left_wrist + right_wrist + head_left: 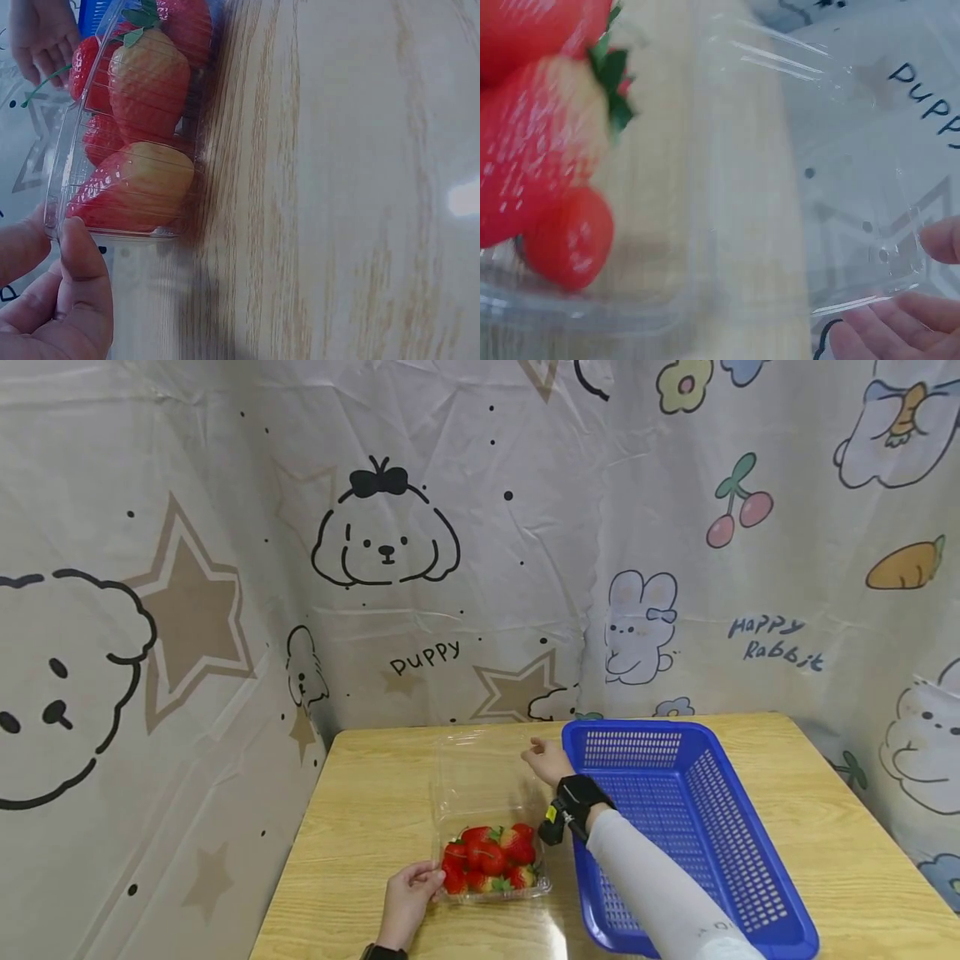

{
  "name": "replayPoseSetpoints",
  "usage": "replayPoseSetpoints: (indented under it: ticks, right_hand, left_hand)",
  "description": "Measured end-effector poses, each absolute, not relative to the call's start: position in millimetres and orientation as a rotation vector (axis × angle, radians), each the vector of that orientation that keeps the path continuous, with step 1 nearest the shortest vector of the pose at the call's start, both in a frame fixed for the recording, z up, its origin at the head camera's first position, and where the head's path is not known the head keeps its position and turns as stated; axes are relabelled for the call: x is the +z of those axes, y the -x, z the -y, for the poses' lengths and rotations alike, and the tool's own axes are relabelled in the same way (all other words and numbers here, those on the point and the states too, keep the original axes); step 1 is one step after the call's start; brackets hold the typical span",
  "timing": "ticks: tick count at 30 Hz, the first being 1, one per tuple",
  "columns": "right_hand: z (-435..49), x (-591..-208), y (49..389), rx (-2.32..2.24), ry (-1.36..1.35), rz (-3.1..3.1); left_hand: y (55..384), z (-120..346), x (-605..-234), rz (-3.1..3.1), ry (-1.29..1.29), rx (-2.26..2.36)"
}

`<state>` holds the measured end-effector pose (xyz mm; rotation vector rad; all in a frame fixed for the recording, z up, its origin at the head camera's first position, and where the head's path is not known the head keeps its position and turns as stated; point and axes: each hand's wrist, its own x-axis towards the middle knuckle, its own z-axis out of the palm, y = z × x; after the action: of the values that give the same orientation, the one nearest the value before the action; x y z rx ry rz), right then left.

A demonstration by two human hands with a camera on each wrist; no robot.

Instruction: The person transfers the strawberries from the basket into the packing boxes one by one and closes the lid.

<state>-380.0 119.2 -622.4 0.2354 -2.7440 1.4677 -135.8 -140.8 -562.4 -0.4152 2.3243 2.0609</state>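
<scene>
A clear plastic clamshell box (pixel 495 897) holds several strawberries (pixel 150 82) and small, smooth red fruits (pixel 570 238), one with a thin green stem. Its transparent lid (pixel 480 768) is raised at the far side. My left hand (pixel 408 893) pinches the front left corner of the box rim between thumb and fingers, seen close up in the left wrist view. At the lid's right edge is my right hand (pixel 549 762). In the right wrist view its thumb (pixel 941 240) and extended fingers (pixel 892 330) lie around the lid's corner, with a gap between them.
A blue perforated plastic basket (pixel 637 810) stands right of the box, under my right forearm. Both rest on a wood-grain table (pixel 360 802). A printed cloth (pixel 450 610) with cartoon figures hangs behind the table and at its sides.
</scene>
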Motion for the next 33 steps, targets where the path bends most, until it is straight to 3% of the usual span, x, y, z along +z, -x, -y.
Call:
replayPoseSetpoints:
  ticks: [7,9,20,33]
  right_hand:
    - [-95.3,-489.8,287.8,1.788,0.08,2.618]
    - [-92.8,-473.6,271.9,1.886,0.107,2.562]
    - [-90.6,-466.3,220.2,1.915,0.099,2.448]
    - [-79.8,-489.9,157.0,2.093,-0.075,2.357]
  left_hand:
    - [136.9,140.8,-564.9,-2.353,0.419,2.013]
    - [136.7,140.5,-564.4,-2.365,0.42,2.006]
    - [136.7,138.5,-562.4,-2.382,0.431,1.98]
    - [133.4,141.0,-566.5,-2.368,0.381,2.01]
